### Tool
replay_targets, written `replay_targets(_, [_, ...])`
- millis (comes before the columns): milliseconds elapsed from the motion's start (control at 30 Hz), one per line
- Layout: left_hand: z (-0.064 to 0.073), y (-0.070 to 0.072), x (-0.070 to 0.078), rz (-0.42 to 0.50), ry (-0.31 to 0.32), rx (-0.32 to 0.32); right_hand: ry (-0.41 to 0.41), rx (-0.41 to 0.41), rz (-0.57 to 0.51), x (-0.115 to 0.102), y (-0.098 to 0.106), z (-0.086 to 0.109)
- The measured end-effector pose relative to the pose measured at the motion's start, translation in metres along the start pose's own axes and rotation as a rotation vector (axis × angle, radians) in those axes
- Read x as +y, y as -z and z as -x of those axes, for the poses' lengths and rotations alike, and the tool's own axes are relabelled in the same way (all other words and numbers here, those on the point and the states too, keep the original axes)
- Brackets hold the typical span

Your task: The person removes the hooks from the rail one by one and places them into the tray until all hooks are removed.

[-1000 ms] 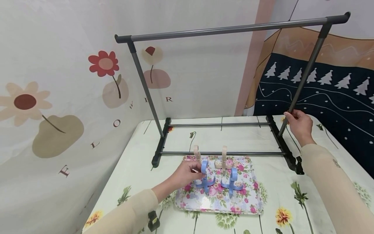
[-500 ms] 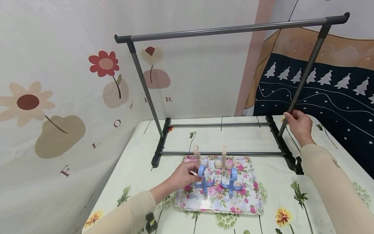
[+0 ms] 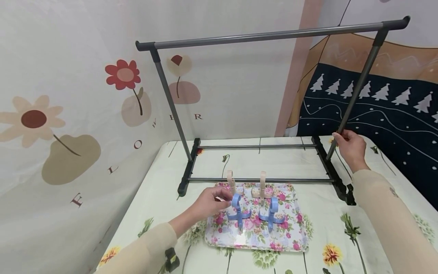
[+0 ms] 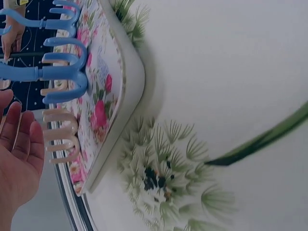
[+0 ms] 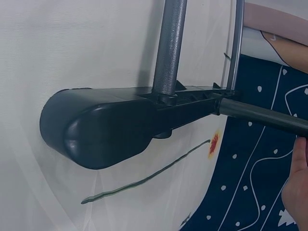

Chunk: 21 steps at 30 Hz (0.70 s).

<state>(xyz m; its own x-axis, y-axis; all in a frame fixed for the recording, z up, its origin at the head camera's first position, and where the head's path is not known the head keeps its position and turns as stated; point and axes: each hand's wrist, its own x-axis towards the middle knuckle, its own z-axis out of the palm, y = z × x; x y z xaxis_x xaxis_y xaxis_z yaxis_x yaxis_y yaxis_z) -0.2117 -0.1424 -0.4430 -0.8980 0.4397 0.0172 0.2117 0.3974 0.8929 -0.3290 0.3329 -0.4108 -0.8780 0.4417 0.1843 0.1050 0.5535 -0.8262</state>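
My left hand (image 3: 208, 201) hovers over the left edge of a floral tray (image 3: 246, 241), its fingertips just beside the upright loop of the left blue pronged hook (image 3: 239, 215). In the left wrist view the hand (image 4: 19, 163) has loosely bent fingers with nothing between them. A second blue pronged hook (image 3: 271, 219) stands on the tray to the right. Behind them are two beige pronged hooks, one at left (image 3: 230, 182) and one at right (image 3: 262, 190). My right hand (image 3: 352, 148) grips the right upright (image 3: 356, 89) of a grey rack low down; most fingers are hidden.
The rack's top bar (image 3: 267, 37) spans above the tray. Its black feet, left (image 3: 189, 167) and right (image 3: 330, 169), rest on the flower-print tablecloth (image 3: 342, 236), joined by two low rods. Printed cloth walls (image 3: 232, 95) stand behind and at left.
My left hand has let go of the left blue hook and drawn back a little to the left. The hook now stands alone on the tray. My right hand stays on the upright.
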Motion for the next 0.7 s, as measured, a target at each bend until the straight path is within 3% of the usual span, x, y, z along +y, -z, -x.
replay_targets(267, [-0.008, 0.022, 0.001, 0.007, 0.006, 0.080, -0.006, -0.013, 0.015, -0.001, 0.001, -0.002])
replay_targets(467, [-0.015, 0.037, 0.005, -0.041, 0.023, 0.155, 0.007, 0.000, 0.026, -0.001, 0.001, -0.002])
replay_targets(600, [-0.024, 0.048, 0.007, -0.073, 0.025, 0.200, 0.067, -0.011, 0.080, 0.001, 0.004, 0.001])
replay_targets(700, [-0.030, 0.057, 0.009, -0.107, 0.002, 0.241, 0.162, -0.029, 0.195, 0.007, 0.008, 0.006])
